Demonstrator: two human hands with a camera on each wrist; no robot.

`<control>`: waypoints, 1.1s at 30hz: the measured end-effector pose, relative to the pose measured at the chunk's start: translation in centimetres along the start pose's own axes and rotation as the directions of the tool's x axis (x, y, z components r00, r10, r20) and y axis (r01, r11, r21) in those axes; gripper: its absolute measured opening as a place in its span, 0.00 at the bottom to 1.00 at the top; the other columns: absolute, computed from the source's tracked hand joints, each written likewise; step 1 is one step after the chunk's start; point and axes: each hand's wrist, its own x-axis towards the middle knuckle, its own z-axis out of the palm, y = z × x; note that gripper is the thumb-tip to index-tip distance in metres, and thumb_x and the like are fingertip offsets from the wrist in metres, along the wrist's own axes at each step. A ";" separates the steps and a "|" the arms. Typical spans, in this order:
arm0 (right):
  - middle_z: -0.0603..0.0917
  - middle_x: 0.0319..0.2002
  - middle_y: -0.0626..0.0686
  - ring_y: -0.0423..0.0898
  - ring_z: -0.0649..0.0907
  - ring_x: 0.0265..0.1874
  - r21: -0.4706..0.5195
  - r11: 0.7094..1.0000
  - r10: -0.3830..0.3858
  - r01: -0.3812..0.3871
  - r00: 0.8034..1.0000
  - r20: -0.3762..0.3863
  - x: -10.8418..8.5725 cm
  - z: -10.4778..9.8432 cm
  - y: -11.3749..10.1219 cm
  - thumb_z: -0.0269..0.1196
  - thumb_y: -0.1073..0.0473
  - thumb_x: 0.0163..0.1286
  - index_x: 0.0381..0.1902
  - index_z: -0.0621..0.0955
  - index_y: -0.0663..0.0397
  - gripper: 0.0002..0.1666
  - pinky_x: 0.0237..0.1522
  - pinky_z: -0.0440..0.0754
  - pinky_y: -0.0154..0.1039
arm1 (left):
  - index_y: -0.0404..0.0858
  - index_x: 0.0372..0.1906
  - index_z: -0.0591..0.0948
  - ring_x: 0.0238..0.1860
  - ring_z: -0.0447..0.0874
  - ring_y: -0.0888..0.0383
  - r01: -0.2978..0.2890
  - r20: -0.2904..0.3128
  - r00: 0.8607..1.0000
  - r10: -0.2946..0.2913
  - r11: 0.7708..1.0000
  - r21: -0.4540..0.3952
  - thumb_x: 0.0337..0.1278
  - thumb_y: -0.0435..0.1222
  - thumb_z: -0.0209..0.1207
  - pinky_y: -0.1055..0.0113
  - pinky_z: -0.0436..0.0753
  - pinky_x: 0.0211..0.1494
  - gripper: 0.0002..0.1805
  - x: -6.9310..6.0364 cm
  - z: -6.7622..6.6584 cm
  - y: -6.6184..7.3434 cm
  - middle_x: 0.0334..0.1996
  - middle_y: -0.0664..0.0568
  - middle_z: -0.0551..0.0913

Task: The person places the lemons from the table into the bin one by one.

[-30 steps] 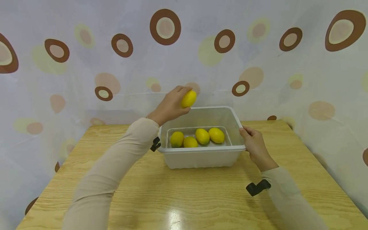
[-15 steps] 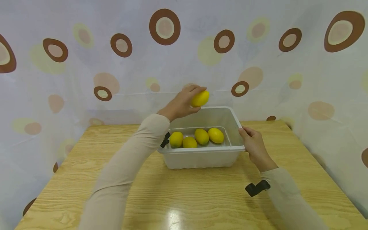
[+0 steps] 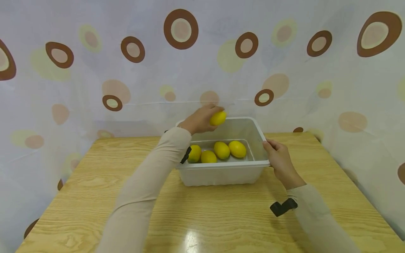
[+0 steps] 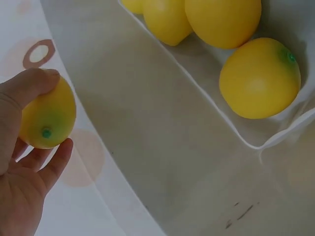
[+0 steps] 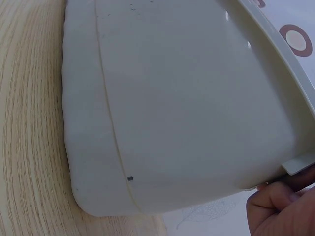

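Observation:
My left hand (image 3: 200,120) holds a yellow lemon (image 3: 218,118) between thumb and fingers, above the back part of a white plastic bin (image 3: 221,173). The left wrist view shows the held lemon (image 4: 48,115) with its green tip facing the camera. Several more lemons (image 3: 222,150) lie on the bin's floor toward the front. At the bin's right side, my right hand (image 3: 280,161) grips the rim. In the right wrist view, curled fingers (image 5: 275,201) sit under the rim, next to the bin's outer wall (image 5: 187,98).
The bin stands on a wooden table (image 3: 202,214) close to its back edge. Behind and along both sides hangs a pale sheet (image 3: 190,73) printed with brown and yellow ovals. Black straps (image 3: 283,207) are worn on both wrists.
The left hand has moved right with its lemon, from the bin's back left over the bin, then dipped lower in the last half second. My right hand keeps its grip on the rim.

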 end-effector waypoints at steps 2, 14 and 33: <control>0.66 0.64 0.68 0.61 0.70 0.60 0.002 1.000 0.004 -0.004 1.000 -0.002 -0.1 -0.1 -0.1 0.43 0.47 0.78 0.72 0.59 0.64 0.34 0.49 0.81 0.38 | 0.38 0.68 0.68 0.62 0.70 0.48 0.013 0.031 0.999 -0.012 1.000 -0.008 0.53 0.32 0.64 0.59 0.67 0.67 0.35 0.1 0.3 -0.1 0.63 0.43 0.70; 0.66 0.65 0.67 0.61 0.70 0.60 0.004 1.000 -0.001 0.001 1.000 -0.004 -0.2 0.0 0.0 0.42 0.47 0.78 0.72 0.59 0.65 0.34 0.53 0.79 0.43 | 0.39 0.68 0.68 0.62 0.69 0.48 0.023 0.130 0.991 -0.022 1.000 -0.005 0.52 0.32 0.64 0.58 0.66 0.68 0.35 0.0 1.4 -0.6 0.63 0.43 0.71; 0.67 0.63 0.68 0.60 0.72 0.58 0.006 1.000 -0.019 0.019 1.000 -0.004 0.0 0.0 0.2 0.43 0.47 0.77 0.71 0.60 0.65 0.34 0.46 0.81 0.37 | 0.43 0.68 0.69 0.68 0.64 0.51 0.145 0.312 0.938 -0.151 0.989 0.042 0.54 0.33 0.65 0.58 0.61 0.72 0.34 -0.2 4.0 -0.8 0.66 0.49 0.70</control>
